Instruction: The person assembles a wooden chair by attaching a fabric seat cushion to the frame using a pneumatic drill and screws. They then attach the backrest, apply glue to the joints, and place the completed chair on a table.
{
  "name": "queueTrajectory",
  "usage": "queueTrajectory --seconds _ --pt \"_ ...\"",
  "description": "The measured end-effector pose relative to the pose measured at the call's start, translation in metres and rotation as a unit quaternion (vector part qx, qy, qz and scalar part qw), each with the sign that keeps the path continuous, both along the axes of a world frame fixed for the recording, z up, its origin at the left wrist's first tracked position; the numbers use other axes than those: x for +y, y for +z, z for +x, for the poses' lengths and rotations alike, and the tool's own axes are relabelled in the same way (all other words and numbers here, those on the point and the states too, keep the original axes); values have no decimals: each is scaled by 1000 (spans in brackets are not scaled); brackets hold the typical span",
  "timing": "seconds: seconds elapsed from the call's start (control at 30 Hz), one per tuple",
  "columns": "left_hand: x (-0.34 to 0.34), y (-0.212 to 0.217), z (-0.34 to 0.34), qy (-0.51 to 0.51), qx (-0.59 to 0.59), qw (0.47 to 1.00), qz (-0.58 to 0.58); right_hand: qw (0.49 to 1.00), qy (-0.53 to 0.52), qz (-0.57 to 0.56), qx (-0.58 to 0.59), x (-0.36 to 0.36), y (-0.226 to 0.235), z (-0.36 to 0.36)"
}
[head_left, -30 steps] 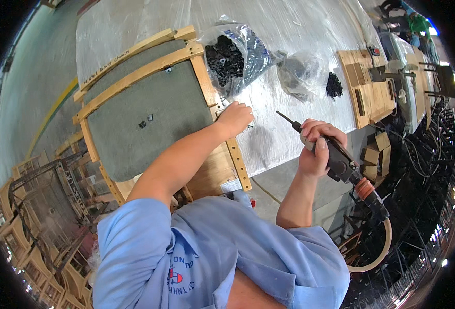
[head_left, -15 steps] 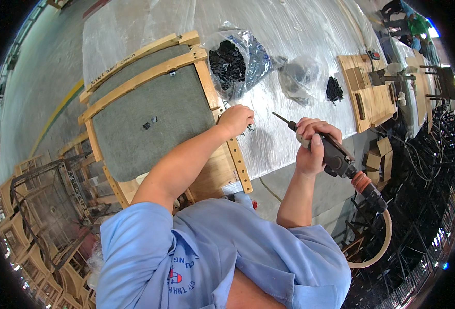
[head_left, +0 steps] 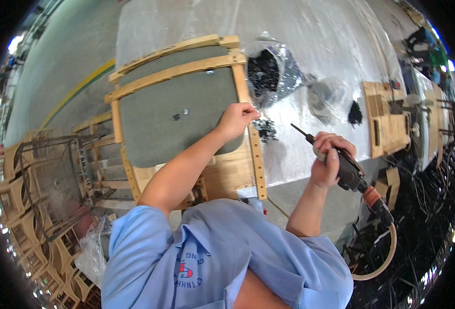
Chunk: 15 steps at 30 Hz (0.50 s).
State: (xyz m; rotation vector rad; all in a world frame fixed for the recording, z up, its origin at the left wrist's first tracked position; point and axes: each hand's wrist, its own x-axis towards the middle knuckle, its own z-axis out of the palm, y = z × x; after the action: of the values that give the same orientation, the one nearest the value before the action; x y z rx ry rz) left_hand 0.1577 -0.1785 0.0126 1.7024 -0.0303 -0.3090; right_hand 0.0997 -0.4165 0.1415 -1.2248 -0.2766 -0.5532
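My left hand (head_left: 236, 121) hovers at the right rail of a wooden chair frame (head_left: 242, 85), thumb and fingertips pressed together. What they hold, if anything, is too small to make out. Just right of it lies a small heap of dark screws (head_left: 265, 130) on the plastic-covered table. My right hand (head_left: 328, 158) is wrapped round a black air screwdriver (head_left: 350, 172), its long bit pointing up and left toward the heap. A grey panel (head_left: 155, 121) fills the frame, with two small dark pieces (head_left: 181, 114) lying on it.
A clear bag of black parts (head_left: 264, 72) stands beyond the screws, with another crumpled plastic bag (head_left: 324, 98) and a black pile (head_left: 355, 113) to its right. A wooden jig board (head_left: 384, 121) lies farther right. The tool's hose (head_left: 392, 252) curls down beside me. Stacked wooden frames (head_left: 31, 206) stand at left.
The view has shifted, so the chair frame and table sit farther right. My left hand has moved leftward off the screw heap to the rail. My right hand still grips the air screwdriver.
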Motion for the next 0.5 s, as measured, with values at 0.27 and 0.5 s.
queueTrajectory --seconds 0.27,0.5 --pt "167 24 -79 213 28 925 314 991 130 31 8 59 2 -3" --pt "174 25 -88 269 56 940 201 969 245 23 -8 132 25 -11"
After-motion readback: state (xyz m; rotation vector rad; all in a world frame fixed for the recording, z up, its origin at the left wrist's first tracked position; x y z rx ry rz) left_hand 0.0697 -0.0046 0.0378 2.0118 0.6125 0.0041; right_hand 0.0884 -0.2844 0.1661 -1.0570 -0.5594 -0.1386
